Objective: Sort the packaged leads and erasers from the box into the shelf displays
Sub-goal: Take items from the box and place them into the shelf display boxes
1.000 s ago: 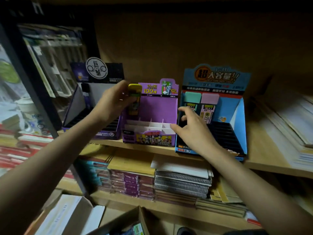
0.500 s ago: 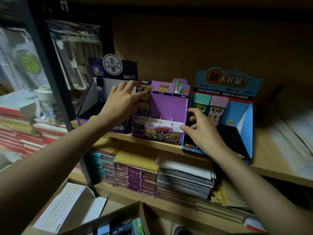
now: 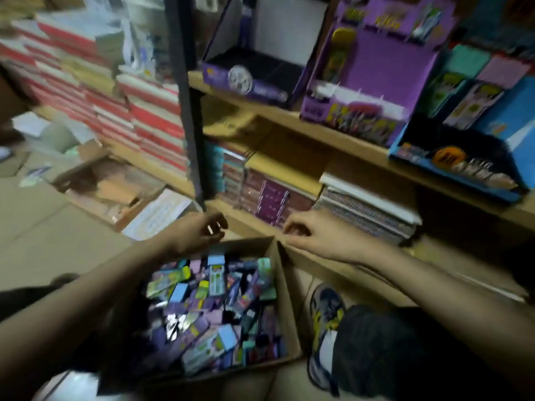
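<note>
A cardboard box (image 3: 286,296) on the floor holds several loose packaged leads and erasers (image 3: 214,308). My left hand (image 3: 199,231) hovers over the box's far rim with loosely curled fingers and holds nothing. My right hand (image 3: 309,237) hangs just right of that rim, also loosely curled and empty. On the shelf above stand a dark purple display (image 3: 254,79), a purple display (image 3: 385,82) with a yellow-topped pack (image 3: 340,52) in its back left slot, and a blue display (image 3: 515,140) with a teal pack (image 3: 463,62) and a pink pack (image 3: 503,72).
A black shelf post (image 3: 185,111) stands left of the displays, with stacked red-and-white books (image 3: 139,117) beyond it. Notebooks (image 3: 364,206) fill the lower shelf. An opened carton (image 3: 107,183) lies on the floor at left. My shoe (image 3: 327,314) sits right of the box.
My left hand left the yellow-topped pack in the purple display. Both hands dropped from the shelf to the box rim, and the view tilted down onto the box.
</note>
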Action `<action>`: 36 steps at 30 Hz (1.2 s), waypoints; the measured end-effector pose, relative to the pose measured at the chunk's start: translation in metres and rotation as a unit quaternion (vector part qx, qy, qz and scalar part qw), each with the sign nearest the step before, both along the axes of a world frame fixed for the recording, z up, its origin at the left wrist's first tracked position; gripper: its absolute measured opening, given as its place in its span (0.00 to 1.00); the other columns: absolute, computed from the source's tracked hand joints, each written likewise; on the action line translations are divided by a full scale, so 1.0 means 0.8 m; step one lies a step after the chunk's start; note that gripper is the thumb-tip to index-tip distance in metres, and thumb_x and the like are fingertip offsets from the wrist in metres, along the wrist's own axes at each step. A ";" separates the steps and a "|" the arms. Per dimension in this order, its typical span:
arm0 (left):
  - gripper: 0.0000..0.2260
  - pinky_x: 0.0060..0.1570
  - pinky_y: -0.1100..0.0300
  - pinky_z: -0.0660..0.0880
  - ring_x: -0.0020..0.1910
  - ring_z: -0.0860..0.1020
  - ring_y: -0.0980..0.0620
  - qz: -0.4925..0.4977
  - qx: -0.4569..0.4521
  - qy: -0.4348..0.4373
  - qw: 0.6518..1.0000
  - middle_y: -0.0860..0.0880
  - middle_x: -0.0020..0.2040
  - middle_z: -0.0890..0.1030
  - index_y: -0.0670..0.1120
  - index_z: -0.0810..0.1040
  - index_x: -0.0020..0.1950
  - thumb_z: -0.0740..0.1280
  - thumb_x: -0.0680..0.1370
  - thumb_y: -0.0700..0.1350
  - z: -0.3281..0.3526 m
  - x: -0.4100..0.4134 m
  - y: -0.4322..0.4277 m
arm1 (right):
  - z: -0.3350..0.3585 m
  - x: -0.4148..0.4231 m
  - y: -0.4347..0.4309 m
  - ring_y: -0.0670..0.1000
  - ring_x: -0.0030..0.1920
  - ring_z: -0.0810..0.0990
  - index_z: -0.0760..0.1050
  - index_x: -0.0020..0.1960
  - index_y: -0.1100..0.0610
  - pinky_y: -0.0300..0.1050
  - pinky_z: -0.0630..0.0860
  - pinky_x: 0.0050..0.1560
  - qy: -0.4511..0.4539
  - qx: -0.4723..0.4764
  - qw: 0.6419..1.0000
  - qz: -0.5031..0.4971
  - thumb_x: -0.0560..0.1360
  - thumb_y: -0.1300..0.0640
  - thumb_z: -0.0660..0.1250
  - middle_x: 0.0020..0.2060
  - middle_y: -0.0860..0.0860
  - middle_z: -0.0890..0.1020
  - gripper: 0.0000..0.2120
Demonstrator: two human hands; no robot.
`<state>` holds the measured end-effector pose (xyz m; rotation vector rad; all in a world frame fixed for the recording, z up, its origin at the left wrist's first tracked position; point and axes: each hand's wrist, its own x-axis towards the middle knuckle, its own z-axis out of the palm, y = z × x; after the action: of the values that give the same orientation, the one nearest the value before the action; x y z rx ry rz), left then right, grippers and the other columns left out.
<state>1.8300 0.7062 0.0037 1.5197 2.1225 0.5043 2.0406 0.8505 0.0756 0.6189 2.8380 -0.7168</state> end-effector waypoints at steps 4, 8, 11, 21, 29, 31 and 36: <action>0.10 0.49 0.57 0.71 0.53 0.79 0.42 0.056 -0.115 -0.068 0.989 0.39 0.53 0.81 0.37 0.77 0.56 0.65 0.77 0.39 -0.122 0.008 -0.060 | -0.133 -0.028 -0.030 0.49 0.44 0.74 0.76 0.54 0.61 0.41 0.68 0.39 -0.124 -0.089 0.988 -0.025 0.76 0.58 0.65 0.48 0.57 0.80 0.09; 0.13 0.50 0.56 0.71 0.52 0.78 0.43 0.162 -0.144 -0.137 0.967 0.39 0.54 0.79 0.37 0.77 0.56 0.68 0.77 0.44 -0.204 0.024 -0.114 | -0.245 -0.038 -0.060 0.51 0.44 0.72 0.74 0.46 0.62 0.40 0.63 0.38 -0.192 -0.189 0.959 -0.086 0.76 0.62 0.65 0.39 0.55 0.73 0.03; 0.16 0.52 0.52 0.73 0.50 0.76 0.45 0.223 -0.119 -0.150 0.956 0.42 0.51 0.78 0.41 0.77 0.54 0.71 0.74 0.51 -0.239 0.033 -0.148 | -0.299 -0.034 -0.080 0.51 0.45 0.72 0.72 0.54 0.62 0.41 0.66 0.42 -0.220 -0.234 0.939 -0.125 0.76 0.57 0.68 0.41 0.53 0.73 0.11; 0.28 0.53 0.56 0.67 0.61 0.69 0.47 0.182 -0.241 -0.080 0.950 0.47 0.63 0.75 0.48 0.69 0.65 0.68 0.71 0.63 -0.280 0.069 -0.175 | -0.350 -0.024 -0.170 0.56 0.59 0.70 0.70 0.62 0.58 0.38 0.64 0.55 -0.155 -0.200 0.931 -0.262 0.71 0.48 0.72 0.59 0.56 0.65 0.24; 0.21 0.57 0.55 0.73 0.57 0.77 0.47 0.118 -0.259 -0.203 0.937 0.44 0.60 0.80 0.42 0.74 0.63 0.73 0.72 0.44 -0.285 0.036 -0.168 | -0.352 -0.029 -0.161 0.51 0.44 0.75 0.70 0.50 0.59 0.37 0.71 0.37 -0.121 -0.371 0.864 -0.319 0.68 0.61 0.75 0.47 0.60 0.78 0.17; 0.22 0.60 0.55 0.72 0.58 0.78 0.47 0.116 -0.262 -0.255 0.923 0.43 0.60 0.79 0.40 0.73 0.65 0.73 0.72 0.38 -0.284 0.026 -0.169 | -0.349 -0.027 -0.157 0.51 0.44 0.75 0.70 0.49 0.59 0.35 0.71 0.38 -0.096 -0.405 0.850 -0.322 0.68 0.64 0.75 0.45 0.58 0.77 0.16; 0.16 0.47 0.66 0.69 0.51 0.77 0.49 0.076 -0.291 -0.254 0.919 0.41 0.56 0.79 0.37 0.75 0.60 0.71 0.74 0.39 -0.282 0.014 -0.171 | -0.334 -0.018 -0.132 0.52 0.44 0.76 0.72 0.44 0.55 0.40 0.73 0.42 -0.039 -0.453 0.818 -0.352 0.69 0.66 0.72 0.43 0.54 0.78 0.12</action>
<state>1.8415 0.5690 -0.2219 0.7888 1.7591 0.2412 2.0263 0.7452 -0.1918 1.4037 1.7363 -1.8914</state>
